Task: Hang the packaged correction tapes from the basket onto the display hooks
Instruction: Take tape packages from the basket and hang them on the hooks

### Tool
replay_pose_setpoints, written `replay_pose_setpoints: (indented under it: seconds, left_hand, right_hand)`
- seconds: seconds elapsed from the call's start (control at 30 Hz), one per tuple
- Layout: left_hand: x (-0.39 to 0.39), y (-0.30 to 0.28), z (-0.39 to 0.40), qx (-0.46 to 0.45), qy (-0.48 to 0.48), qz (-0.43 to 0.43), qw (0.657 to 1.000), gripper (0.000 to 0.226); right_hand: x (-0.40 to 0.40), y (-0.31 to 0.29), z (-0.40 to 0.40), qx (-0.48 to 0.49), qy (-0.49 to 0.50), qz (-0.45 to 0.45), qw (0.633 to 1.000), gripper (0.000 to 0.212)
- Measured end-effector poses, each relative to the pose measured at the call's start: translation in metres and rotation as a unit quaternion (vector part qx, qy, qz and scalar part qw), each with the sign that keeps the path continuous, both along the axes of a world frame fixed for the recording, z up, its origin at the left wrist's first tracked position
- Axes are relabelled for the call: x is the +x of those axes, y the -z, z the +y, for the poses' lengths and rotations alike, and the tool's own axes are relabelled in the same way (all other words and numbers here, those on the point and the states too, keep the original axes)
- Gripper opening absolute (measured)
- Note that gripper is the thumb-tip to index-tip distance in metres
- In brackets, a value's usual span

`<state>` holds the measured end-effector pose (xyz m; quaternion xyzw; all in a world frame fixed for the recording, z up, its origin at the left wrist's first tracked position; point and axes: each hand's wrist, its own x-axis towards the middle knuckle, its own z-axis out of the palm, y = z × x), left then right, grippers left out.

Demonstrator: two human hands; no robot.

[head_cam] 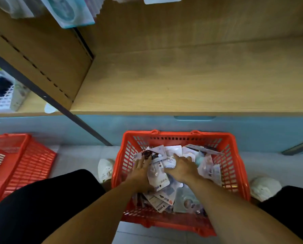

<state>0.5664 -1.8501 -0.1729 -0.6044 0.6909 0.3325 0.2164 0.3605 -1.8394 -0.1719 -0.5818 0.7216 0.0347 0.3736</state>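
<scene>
bare hands [164,169] on glossy flat packets [158,180]

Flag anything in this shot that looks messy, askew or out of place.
The packaged correction tapes lie in a jumbled heap inside the red basket, overlapping at all angles. Both the left hand and right hand rest on the pile. A second red basket lies tipped on the floor at left.

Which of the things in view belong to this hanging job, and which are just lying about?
Job:
- red plastic basket
- packaged correction tapes
- left hand
- right hand

Lying about:
- second red plastic basket
- wooden shelf board
- white shoes
</scene>
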Motion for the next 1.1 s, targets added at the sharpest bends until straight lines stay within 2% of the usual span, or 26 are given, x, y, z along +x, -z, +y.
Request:
replay_pose_setpoints:
  seconds: [0.07,0.2,0.27,0.4,0.47,0.53,0.67,0.77,0.83,0.87,0.93,1.03,1.1]
  left_hand:
    - [0.0,0.006,0.002,-0.002,-0.013,0.009,1.0,0.148]
    - [0.001,0.012,-0.002,-0.027,-0.07,0.077,0.994,0.143]
    - [0.003,0.011,-0.005,-0.031,-0.115,0.129,0.984,0.123]
    - [-0.002,0.004,-0.004,-0.089,-0.181,0.167,0.965,0.063]
    - [-0.005,-0.002,-0.004,-0.108,-0.222,0.177,0.953,0.048]
    - [-0.008,-0.008,-0.005,-0.118,-0.247,0.185,0.944,0.048]
    - [-0.009,-0.019,-0.001,-0.094,-0.292,0.216,0.927,0.074]
    - [-0.005,-0.015,-0.003,-0.09,-0.345,0.261,0.897,0.089]
    - [-0.012,-0.04,-0.006,-0.081,-0.385,0.32,0.862,0.072]
    - [-0.013,-0.05,-0.009,-0.075,-0.396,0.343,0.849,0.057]
    - [-0.014,-0.069,-0.013,-0.052,-0.386,0.381,0.839,0.042]
    - [-0.017,-0.1,-0.021,-0.006,-0.387,0.44,0.811,0.032]
    - [-0.019,-0.12,-0.027,-0.001,-0.41,0.469,0.782,0.044]
  right_hand:
    - [0.01,0.002,-0.007,0.005,-0.006,0.026,1.0,0.095]
    - [0.023,0.005,-0.017,0.081,0.046,-0.059,0.994,0.105]
    - [0.024,0.005,-0.017,0.102,0.042,-0.062,0.992,0.104]
    - [0.025,0.006,-0.017,0.124,0.048,-0.06,0.989,0.105]
    - [0.026,0.002,-0.02,0.131,0.073,-0.079,0.986,0.104]
    - [0.023,-0.005,-0.024,0.127,0.078,-0.093,0.984,0.102]
    - [0.009,-0.023,-0.035,0.092,0.042,-0.079,0.992,0.092]
    - [-0.007,-0.05,-0.048,0.065,0.024,-0.113,0.991,0.06]
    - [-0.018,-0.074,-0.057,0.045,0.014,-0.137,0.989,0.029]
    - [-0.021,-0.087,-0.06,0.031,0.007,-0.142,0.989,0.025]
    - [-0.025,-0.113,-0.065,0.0,0.005,-0.158,0.987,0.023]
    - [-0.028,-0.153,-0.066,-0.038,0.002,-0.2,0.979,0.024]
    - [-0.03,-0.178,-0.065,-0.066,0.026,-0.238,0.969,0.03]
